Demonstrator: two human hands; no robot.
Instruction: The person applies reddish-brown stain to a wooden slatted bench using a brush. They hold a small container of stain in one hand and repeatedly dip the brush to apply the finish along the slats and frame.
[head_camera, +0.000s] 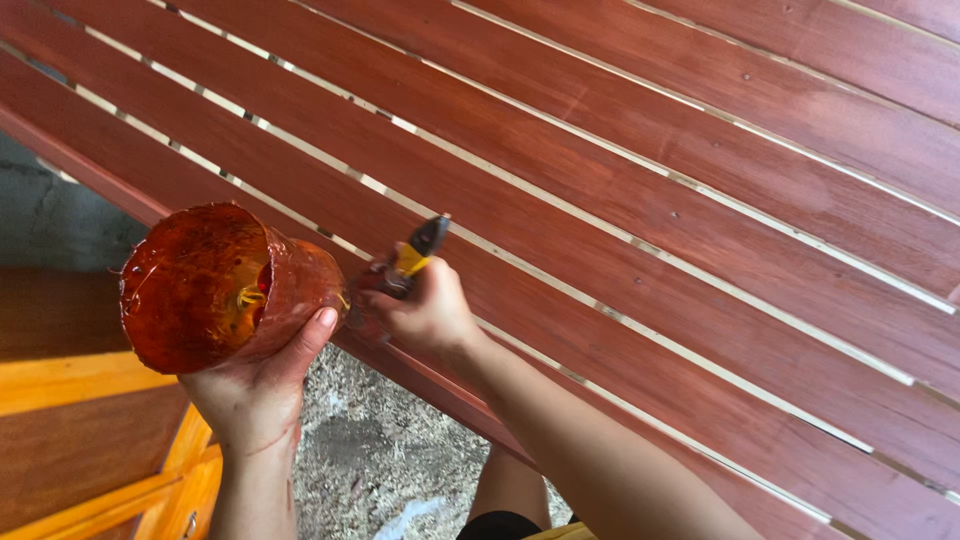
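Note:
My left hand grips a cut-open plastic container coated inside and out with red-brown stain, its open mouth turned toward me. My right hand is closed around a brush with a yellow and black handle. The brush end sits low by the container's side, at the lower edge of a slatted wooden panel. The bristles are mostly hidden behind my fingers. The panel's long boards are stained red-brown, with thin pale gaps between them.
Orange-yellow wooden furniture with a metal handle stands at the lower left. Rough grey ground with debris lies below the panel's edge. My knee shows at the bottom centre. A grey wall sits at the far left.

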